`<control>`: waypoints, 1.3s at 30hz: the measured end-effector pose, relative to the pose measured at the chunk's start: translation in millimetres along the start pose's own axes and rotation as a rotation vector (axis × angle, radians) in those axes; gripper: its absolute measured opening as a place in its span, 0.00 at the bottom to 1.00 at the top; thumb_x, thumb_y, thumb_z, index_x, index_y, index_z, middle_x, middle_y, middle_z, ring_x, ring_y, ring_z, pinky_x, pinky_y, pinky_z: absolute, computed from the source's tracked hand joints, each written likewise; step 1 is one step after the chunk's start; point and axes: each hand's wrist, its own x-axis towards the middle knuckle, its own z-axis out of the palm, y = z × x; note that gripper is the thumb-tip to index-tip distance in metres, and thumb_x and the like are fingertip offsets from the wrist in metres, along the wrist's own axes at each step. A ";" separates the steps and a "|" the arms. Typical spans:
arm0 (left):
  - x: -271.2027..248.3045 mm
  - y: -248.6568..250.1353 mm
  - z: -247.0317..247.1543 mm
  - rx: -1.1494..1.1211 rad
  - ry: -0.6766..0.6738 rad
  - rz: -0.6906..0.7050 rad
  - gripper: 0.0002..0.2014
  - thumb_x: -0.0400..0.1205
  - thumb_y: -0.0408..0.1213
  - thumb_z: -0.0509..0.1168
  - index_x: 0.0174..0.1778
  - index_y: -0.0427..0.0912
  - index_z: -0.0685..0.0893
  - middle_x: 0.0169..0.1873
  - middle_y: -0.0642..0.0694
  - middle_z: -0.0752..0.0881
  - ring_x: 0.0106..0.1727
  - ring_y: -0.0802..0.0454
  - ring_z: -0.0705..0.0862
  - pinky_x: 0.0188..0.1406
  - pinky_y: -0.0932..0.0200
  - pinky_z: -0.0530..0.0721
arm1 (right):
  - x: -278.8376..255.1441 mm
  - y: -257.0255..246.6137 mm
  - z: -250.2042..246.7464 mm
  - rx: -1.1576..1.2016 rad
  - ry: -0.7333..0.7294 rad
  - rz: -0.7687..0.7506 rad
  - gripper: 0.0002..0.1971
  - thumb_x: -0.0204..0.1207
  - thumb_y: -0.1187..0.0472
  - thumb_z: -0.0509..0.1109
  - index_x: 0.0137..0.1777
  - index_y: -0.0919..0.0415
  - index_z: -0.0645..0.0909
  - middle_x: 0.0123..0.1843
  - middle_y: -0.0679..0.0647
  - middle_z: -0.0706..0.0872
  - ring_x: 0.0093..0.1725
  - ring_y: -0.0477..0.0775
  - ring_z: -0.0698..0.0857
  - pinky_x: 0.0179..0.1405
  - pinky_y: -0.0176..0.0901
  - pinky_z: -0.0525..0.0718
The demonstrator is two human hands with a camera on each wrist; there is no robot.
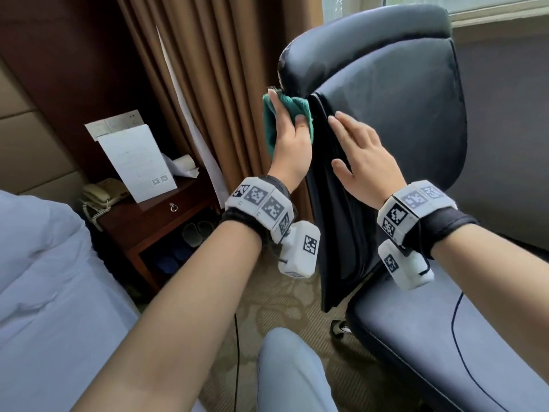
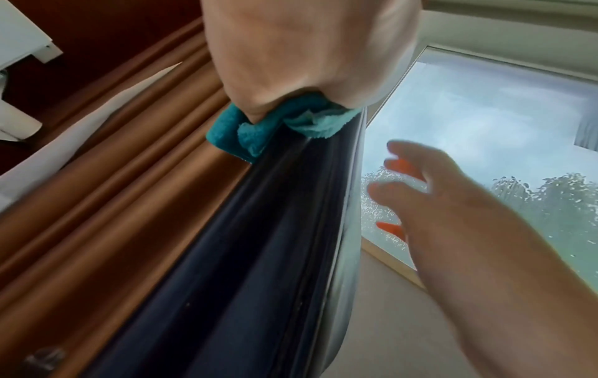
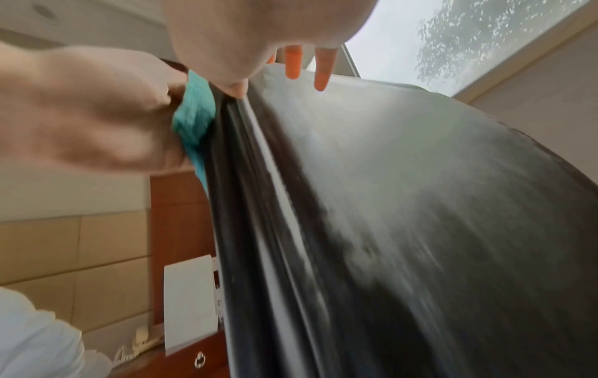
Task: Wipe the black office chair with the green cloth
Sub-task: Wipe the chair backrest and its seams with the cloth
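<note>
Hotel-ish room, brown curtain (image 1: 208, 69) right behind the black office chair (image 1: 401, 114). Left hand (image 1: 289, 144) clutches the green cloth (image 1: 271, 123) against the backrest's side edge; right hand (image 1: 362, 156) lies flat, fingers straight, bracing the front. Wheels though, so a hard push could probably roll or swivel it away.

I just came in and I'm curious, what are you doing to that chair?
A person is cleaning the black office chair. The left hand grips a bunched green cloth and presses it against the side edge of the chair's backrest, just under the headrest. The right hand lies flat, fingers straight, on the front of the backrest, probably steadying it. The seat has not been reached by the cloth at this moment.
</note>
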 end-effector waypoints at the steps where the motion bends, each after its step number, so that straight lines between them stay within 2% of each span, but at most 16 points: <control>1: 11.2 5.6 -3.8 0.016 0.011 0.026 0.29 0.89 0.31 0.46 0.80 0.34 0.36 0.82 0.41 0.37 0.82 0.52 0.37 0.58 0.89 0.33 | 0.6 1.4 2.5 -0.001 0.005 -0.002 0.33 0.75 0.62 0.63 0.81 0.59 0.59 0.80 0.54 0.63 0.74 0.53 0.59 0.71 0.49 0.69; 4: 39.5 23.9 -15.7 0.050 0.006 0.080 0.28 0.89 0.31 0.46 0.80 0.33 0.37 0.82 0.40 0.38 0.83 0.49 0.38 0.67 0.77 0.35 | -0.9 2.5 8.3 0.003 0.065 -0.003 0.32 0.73 0.61 0.62 0.79 0.59 0.62 0.79 0.55 0.67 0.72 0.55 0.63 0.70 0.53 0.71; 8: 49.1 37.3 -22.7 0.082 -0.018 0.158 0.28 0.88 0.28 0.46 0.80 0.30 0.40 0.82 0.37 0.41 0.83 0.47 0.39 0.58 0.89 0.34 | -1.3 -0.4 13.7 0.002 0.118 -0.016 0.31 0.71 0.63 0.61 0.78 0.61 0.66 0.76 0.57 0.71 0.69 0.54 0.65 0.68 0.53 0.73; 10: 36.5 30.3 -18.2 0.085 0.019 0.175 0.29 0.88 0.28 0.48 0.80 0.29 0.40 0.82 0.36 0.41 0.83 0.45 0.40 0.60 0.89 0.35 | -0.7 -0.9 15.4 -0.001 0.140 -0.027 0.31 0.71 0.60 0.58 0.77 0.62 0.67 0.75 0.57 0.73 0.67 0.54 0.66 0.66 0.53 0.75; 12: 14.6 10.1 -9.3 0.080 0.016 0.153 0.31 0.88 0.29 0.50 0.80 0.32 0.37 0.82 0.37 0.40 0.83 0.47 0.39 0.70 0.81 0.35 | -0.1 0.0 15.6 -0.005 0.148 -0.033 0.31 0.70 0.58 0.55 0.76 0.62 0.68 0.74 0.57 0.74 0.66 0.54 0.67 0.65 0.53 0.76; 13: 2.7 -1.5 -5.0 0.063 -0.015 0.116 0.32 0.88 0.30 0.50 0.80 0.35 0.35 0.82 0.39 0.39 0.83 0.49 0.38 0.76 0.72 0.35 | 0.1 0.7 15.8 -0.007 0.145 -0.037 0.31 0.70 0.58 0.55 0.76 0.62 0.68 0.74 0.57 0.74 0.66 0.54 0.67 0.65 0.52 0.76; 14: -8.7 -10.0 -1.7 0.041 -0.046 0.077 0.32 0.88 0.31 0.50 0.81 0.39 0.35 0.82 0.42 0.38 0.82 0.53 0.38 0.80 0.64 0.36 | -0.5 1.9 15.9 -0.014 0.135 -0.045 0.32 0.70 0.58 0.55 0.76 0.62 0.68 0.74 0.57 0.74 0.67 0.54 0.67 0.65 0.52 0.76; 15: -15.3 -15.6 0.4 0.021 -0.064 0.041 0.32 0.88 0.32 0.49 0.81 0.42 0.34 0.82 0.45 0.38 0.81 0.57 0.37 0.80 0.61 0.37 | -1.2 3.3 15.7 -0.025 0.123 -0.054 0.32 0.70 0.57 0.54 0.76 0.62 0.68 0.75 0.56 0.74 0.67 0.54 0.66 0.65 0.51 0.76; 17: -14.2 -12.2 0.4 0.017 -0.054 0.028 0.31 0.89 0.32 0.48 0.81 0.42 0.35 0.82 0.47 0.37 0.79 0.62 0.37 0.76 0.71 0.35 | -1.4 6.0 14.5 -0.039 0.108 -0.072 0.32 0.70 0.56 0.54 0.77 0.61 0.67 0.75 0.56 0.73 0.67 0.54 0.66 0.64 0.51 0.77; 19: 0.6 2.0 -3.4 0.040 -0.008 0.077 0.30 0.88 0.30 0.48 0.81 0.37 0.36 0.82 0.44 0.37 0.80 0.58 0.36 0.67 0.83 0.33 | -0.4 6.8 12.3 -0.040 0.097 -0.080 0.32 0.71 0.56 0.54 0.76 0.62 0.68 0.75 0.56 0.73 0.67 0.54 0.66 0.62 0.51 0.78; 21: 22.7 16.5 -10.1 0.086 0.032 0.129 0.30 0.88 0.29 0.48 0.81 0.34 0.37 0.82 0.40 0.37 0.82 0.52 0.36 0.61 0.88 0.34 | 0.3 6.1 11.0 -0.058 0.095 -0.085 0.31 0.71 0.57 0.54 0.76 0.64 0.68 0.74 0.57 0.74 0.67 0.54 0.66 0.60 0.51 0.79; 24: 51.0 30.2 -21.5 0.169 -0.005 0.191 0.29 0.88 0.28 0.47 0.81 0.34 0.40 0.82 0.39 0.41 0.82 0.49 0.39 0.62 0.87 0.34 | -0.3 5.3 13.3 -0.066 0.097 -0.094 0.30 0.72 0.57 0.55 0.76 0.64 0.68 0.74 0.58 0.74 0.67 0.55 0.67 0.61 0.52 0.79; 28: 60.9 43.8 -26.5 0.228 -0.062 0.156 0.27 0.89 0.32 0.46 0.83 0.40 0.43 0.83 0.43 0.45 0.83 0.51 0.45 0.73 0.72 0.41 | 0.1 4.6 13.5 -0.063 0.103 -0.106 0.30 0.72 0.57 0.55 0.75 0.65 0.69 0.73 0.59 0.75 0.67 0.55 0.67 0.61 0.53 0.79; 31: 41.0 36.4 -22.5 0.193 -0.039 0.164 0.28 0.88 0.30 0.47 0.83 0.40 0.42 0.83 0.44 0.43 0.82 0.56 0.42 0.68 0.79 0.38 | -1.1 5.6 13.2 -0.076 0.112 -0.103 0.30 0.72 0.57 0.55 0.75 0.65 0.69 0.73 0.58 0.75 0.67 0.55 0.68 0.61 0.52 0.79; 36: 2.0 6.1 -23.6 0.176 -0.124 0.112 0.32 0.87 0.30 0.49 0.82 0.46 0.38 0.81 0.56 0.43 0.73 0.73 0.41 0.63 0.87 0.38 | -1.8 6.3 17.7 -0.069 0.117 -0.114 0.30 0.73 0.57 0.55 0.76 0.65 0.67 0.74 0.59 0.74 0.69 0.57 0.67 0.67 0.52 0.74; 39: 12.0 12.1 -26.6 0.219 -0.123 0.118 0.31 0.88 0.32 0.49 0.83 0.47 0.40 0.83 0.52 0.43 0.72 0.74 0.44 0.60 0.90 0.40 | -1.8 6.5 17.6 -0.073 0.113 -0.096 0.30 0.73 0.57 0.54 0.76 0.65 0.67 0.74 0.59 0.73 0.70 0.57 0.67 0.68 0.51 0.72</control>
